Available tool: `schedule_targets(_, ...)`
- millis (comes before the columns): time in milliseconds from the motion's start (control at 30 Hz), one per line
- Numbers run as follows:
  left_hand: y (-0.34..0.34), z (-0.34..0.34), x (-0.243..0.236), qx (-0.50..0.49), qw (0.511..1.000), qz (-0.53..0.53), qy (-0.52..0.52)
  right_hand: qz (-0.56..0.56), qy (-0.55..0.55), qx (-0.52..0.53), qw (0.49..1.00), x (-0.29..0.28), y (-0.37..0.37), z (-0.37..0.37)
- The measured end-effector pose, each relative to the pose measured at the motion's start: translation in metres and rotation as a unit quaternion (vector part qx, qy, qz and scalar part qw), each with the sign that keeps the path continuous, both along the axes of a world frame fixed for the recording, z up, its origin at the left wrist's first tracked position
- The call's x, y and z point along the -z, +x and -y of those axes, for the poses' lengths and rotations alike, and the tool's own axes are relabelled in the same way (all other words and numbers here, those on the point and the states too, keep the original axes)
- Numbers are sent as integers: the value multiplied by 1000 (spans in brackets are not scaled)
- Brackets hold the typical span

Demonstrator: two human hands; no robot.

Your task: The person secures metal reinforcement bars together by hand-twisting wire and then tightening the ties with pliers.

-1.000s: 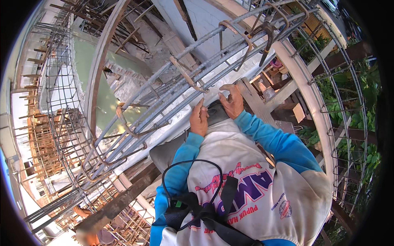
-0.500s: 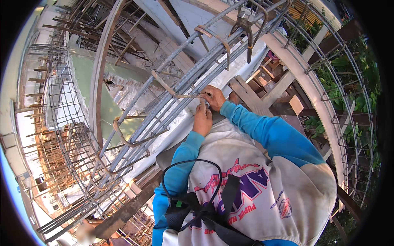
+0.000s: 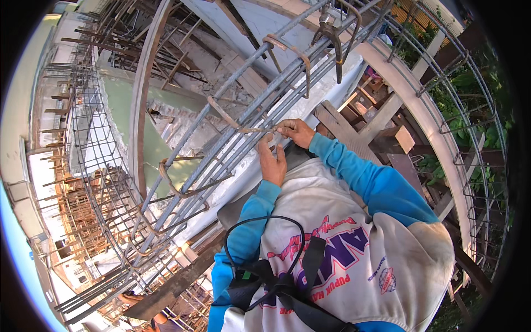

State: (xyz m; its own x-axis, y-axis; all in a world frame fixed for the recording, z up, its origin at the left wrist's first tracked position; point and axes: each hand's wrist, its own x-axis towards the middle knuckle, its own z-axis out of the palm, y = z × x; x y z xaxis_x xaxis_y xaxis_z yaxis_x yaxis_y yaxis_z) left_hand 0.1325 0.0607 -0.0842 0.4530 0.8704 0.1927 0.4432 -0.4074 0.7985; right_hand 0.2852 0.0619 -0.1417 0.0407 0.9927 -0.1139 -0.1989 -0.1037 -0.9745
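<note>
My right hand [image 3: 297, 133] is closed in a pinch at the near end of a rusty bent-steel stirrup [image 3: 243, 129]; anything thin between its fingertips is too small to make out. Just below and to the left, my left hand [image 3: 271, 161] is open, thumb and fingers apart, close to the lower bars. The stirrup loops around a long cage of ribbed steel rebar [image 3: 260, 99] that slants from upper right to lower left. Farther up the cage, a pair of dark pincers [image 3: 333, 41] hangs on the bars, handles downward.
A pale beam [image 3: 232, 166] runs beneath the cage. To my right are timber planks [image 3: 345, 133] and a curved rebar cage [image 3: 470, 127] before green plants. On the left stand an upright wooden post [image 3: 138, 105], another mesh cage [image 3: 94, 144] and scaffolding [image 3: 83, 205]. Rubble lies below.
My hands have drawn apart. The left one's fingers have spread and dropped back from the right hand's fingertips, which now pinch beside the stirrup's end. The view has shifted slightly.
</note>
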Motion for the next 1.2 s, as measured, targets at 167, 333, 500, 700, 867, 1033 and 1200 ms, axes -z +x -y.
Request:
schedule_targets(167,7,0,-7,-45,999,24,-15,-101,-123,-124,979,6,18,-15)
schedule_targets(333,8,-12,-6,-29,996,-60,-67,-216,-187,-128,950,-17,17,-4)
schedule_targets(500,11,-25,8,-47,979,46,-191,-53,-120,-64,989,-15,11,4)
schedule_targets(700,10,-30,9,-50,881,166,-440,214,-44,24,975,-39,11,11)
schedule_targets(867,8,-26,10,-54,816,275,-506,193,-12,-1,981,-40,20,10)
schedule_targets(1033,2,-35,2,-24,846,184,-500,426,157,85,887,-29,20,7)
schedule_targets(1200,17,-21,-16,-31,907,90,-411,419,274,184,846,-1,6,7)
